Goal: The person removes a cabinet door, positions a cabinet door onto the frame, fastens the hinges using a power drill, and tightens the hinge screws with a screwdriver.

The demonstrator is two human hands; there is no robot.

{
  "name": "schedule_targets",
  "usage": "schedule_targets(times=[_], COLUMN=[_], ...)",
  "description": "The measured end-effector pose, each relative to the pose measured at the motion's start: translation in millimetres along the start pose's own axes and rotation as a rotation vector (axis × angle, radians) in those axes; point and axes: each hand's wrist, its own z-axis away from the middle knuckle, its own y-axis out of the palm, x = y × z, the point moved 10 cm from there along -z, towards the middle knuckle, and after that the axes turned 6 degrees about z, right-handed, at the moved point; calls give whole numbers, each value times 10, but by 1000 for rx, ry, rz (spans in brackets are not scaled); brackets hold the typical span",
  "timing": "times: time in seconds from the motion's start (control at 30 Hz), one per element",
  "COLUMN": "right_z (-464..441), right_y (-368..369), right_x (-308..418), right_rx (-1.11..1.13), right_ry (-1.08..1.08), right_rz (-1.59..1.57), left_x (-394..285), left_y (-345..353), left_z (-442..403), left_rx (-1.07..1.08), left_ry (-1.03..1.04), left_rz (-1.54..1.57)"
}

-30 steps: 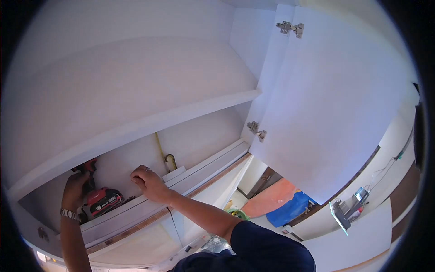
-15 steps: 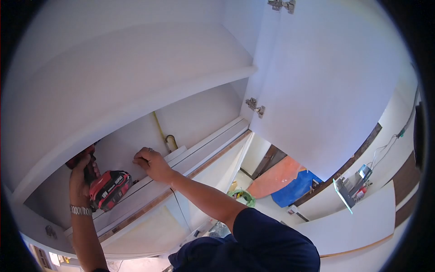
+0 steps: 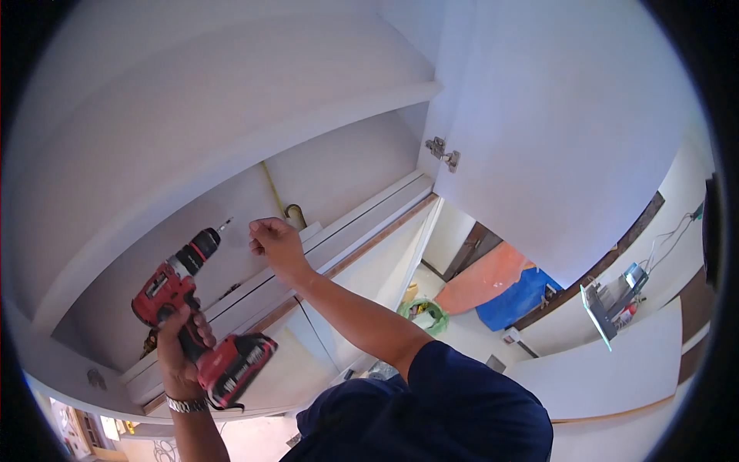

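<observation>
A red and black cordless drill (image 3: 163,291) is gripped by its handle in my left hand (image 3: 178,346), which has a metal watch band at the wrist. Its thin bit points up and right, and its battery hangs toward the front. To the right of the bit tip, and apart from it, is my right hand (image 3: 279,245) with the fingers curled into a pinch. Whatever those fingers hold, if anything, is too small to make out. Behind that hand, a tape measure (image 3: 294,212) lies in the white cabinet with its yellow blade (image 3: 271,185) drawn out.
A white shelf (image 3: 254,146) curves across above both hands. The cabinet door (image 3: 554,138) stands open at right on a metal hinge (image 3: 443,154). Below are a green-rimmed bin (image 3: 425,316), orange and blue sheets (image 3: 481,285), and a white panel (image 3: 616,369).
My left hand has brought the drill out from under the shelf and turned it, so its chuck and bit now show. My right hand stays closed beside the tape measure.
</observation>
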Motion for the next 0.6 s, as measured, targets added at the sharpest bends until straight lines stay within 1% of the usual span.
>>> schedule_targets(times=[0.13,0.23,0.33,0.37,0.43,0.53,0.6], right_z=[229,252,364,383,353,352,386], right_y=[-197,-486,-882,-1040,-1390,-1877,-2133], right_x=[30,112,298,340,437,644,805], right_rx=[-48,27,-62,-82,-118,-122,-161], right_ry=[164,138,129,103,44,17,11], right_rz=[-247,-435,-374,-370,-353,-189,-207], left_x=[365,621,976,1074,1319,1660,1947], left_y=[131,397,562,639,742,951,1048], left_z=[211,209,73,16,-78,-206,-313], left_rx=[20,79,121,172,197,271,281], left_ry=[-24,-42,-80,-68,-118,-191,-233], left_rz=[-19,-69,-96,-94,-90,-116,-116])
